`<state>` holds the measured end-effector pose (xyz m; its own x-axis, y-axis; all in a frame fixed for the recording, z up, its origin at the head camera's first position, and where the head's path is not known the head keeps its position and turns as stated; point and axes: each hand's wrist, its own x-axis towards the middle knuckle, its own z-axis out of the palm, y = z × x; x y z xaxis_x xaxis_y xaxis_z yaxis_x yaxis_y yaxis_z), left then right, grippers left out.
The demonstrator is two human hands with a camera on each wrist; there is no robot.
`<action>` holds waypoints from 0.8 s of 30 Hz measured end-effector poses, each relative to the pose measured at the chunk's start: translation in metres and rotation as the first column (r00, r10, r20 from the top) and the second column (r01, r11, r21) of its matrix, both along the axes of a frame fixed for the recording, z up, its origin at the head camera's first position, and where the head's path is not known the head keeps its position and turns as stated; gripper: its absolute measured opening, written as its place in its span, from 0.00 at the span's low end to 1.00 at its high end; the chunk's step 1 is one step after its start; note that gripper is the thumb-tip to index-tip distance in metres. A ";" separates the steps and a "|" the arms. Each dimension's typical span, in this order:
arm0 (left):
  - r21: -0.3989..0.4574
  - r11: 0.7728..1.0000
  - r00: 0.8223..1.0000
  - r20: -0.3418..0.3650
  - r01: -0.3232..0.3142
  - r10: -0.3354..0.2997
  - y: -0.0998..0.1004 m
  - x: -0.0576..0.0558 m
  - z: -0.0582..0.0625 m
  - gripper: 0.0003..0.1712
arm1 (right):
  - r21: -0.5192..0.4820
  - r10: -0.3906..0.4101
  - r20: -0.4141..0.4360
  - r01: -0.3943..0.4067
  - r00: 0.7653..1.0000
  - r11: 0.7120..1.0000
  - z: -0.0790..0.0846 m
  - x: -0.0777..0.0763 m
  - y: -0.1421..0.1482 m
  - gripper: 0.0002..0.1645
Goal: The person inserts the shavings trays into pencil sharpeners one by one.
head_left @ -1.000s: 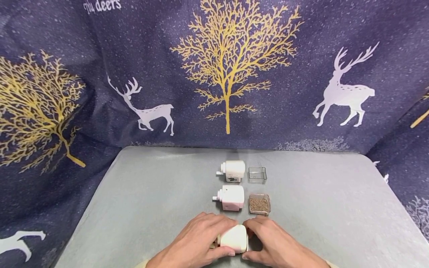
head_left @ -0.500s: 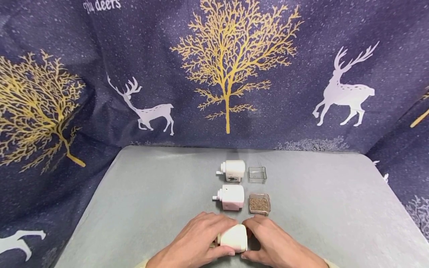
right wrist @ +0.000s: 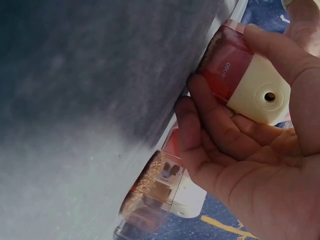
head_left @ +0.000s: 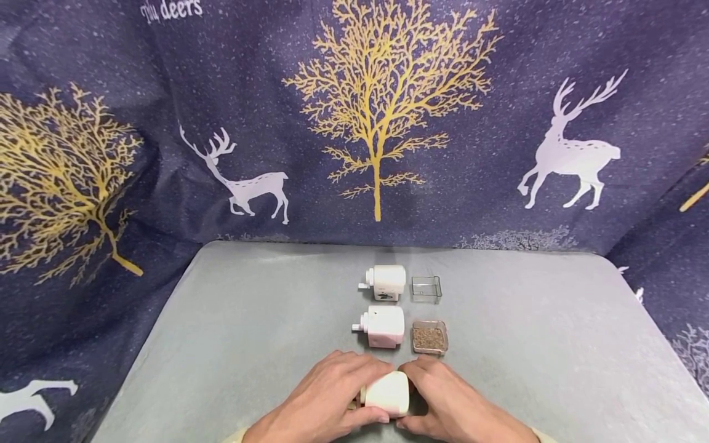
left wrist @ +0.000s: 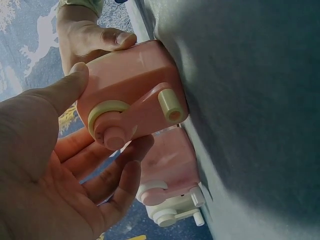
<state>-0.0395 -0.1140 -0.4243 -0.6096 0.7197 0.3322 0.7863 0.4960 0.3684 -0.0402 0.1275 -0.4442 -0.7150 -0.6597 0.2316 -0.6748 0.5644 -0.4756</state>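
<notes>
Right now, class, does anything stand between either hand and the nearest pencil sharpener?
Nothing visible does: the left hand and right hand both grip the nearest sharpener; the tray of shavings lies beyond it.

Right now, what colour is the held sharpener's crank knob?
Pale yellow; the crank knob shows best from the left wrist.

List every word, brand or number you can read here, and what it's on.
"deers": backdrop cloth, upper left; the word before it is unclear.
"deli", apparently: red drawer of the held sharpener.
Too small to read: dark marks on the farthest sharpener.
</notes>
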 end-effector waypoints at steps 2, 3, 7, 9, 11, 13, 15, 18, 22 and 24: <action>0.001 1.000 1.000 -0.001 0.001 -0.001 0.000 0.000 0.000 0.30 | 0.000 0.001 0.000 -0.001 1.000 1.000 0.000 0.000 0.001 0.22; 0.001 1.000 1.000 0.000 0.001 -0.001 0.000 0.000 0.000 0.30 | 0.001 0.001 0.000 -0.001 1.000 1.000 0.000 0.000 0.001 0.22; 0.000 1.000 1.000 0.001 0.000 0.000 0.000 0.000 -0.001 0.30 | 0.001 0.001 0.007 -0.001 1.000 1.000 0.000 0.000 0.001 0.21; -0.001 1.000 1.000 0.002 0.000 0.000 0.000 0.000 -0.001 0.30 | -0.004 0.003 0.015 -0.003 1.000 1.000 0.000 0.000 0.001 0.21; -0.001 1.000 1.000 0.004 0.000 0.000 0.000 0.000 -0.001 0.30 | -0.009 0.006 0.021 -0.006 1.000 1.000 0.000 0.000 0.001 0.21; -0.002 1.000 1.000 0.010 0.000 0.000 0.000 0.000 -0.001 0.30 | -0.012 0.006 0.021 -0.006 1.000 1.000 0.000 0.000 0.001 0.21; 0.000 1.000 1.000 0.017 0.000 0.000 0.000 0.000 -0.001 0.30 | -0.018 0.010 0.018 -0.010 1.000 1.000 0.000 -0.001 0.001 0.21; 0.005 1.000 1.000 0.017 0.005 -0.005 0.000 0.000 -0.001 0.30 | -0.026 0.019 0.018 -0.018 1.000 0.999 -0.001 -0.001 0.002 0.21; 0.009 1.000 1.000 0.004 0.007 -0.007 0.000 -0.001 0.000 0.30 | -0.023 0.022 0.036 -0.021 0.999 1.000 -0.001 -0.001 0.002 0.21; 0.010 1.000 1.000 0.007 0.005 -0.005 0.000 -0.001 0.000 0.29 | -0.012 0.014 0.043 -0.014 0.999 1.000 -0.001 0.000 0.001 0.20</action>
<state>-0.0400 -0.1138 -0.4242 -0.6086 0.7194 0.3349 0.7860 0.4885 0.3789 -0.0407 0.1289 -0.4448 -0.7151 -0.6672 0.2087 -0.6616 0.5493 -0.5105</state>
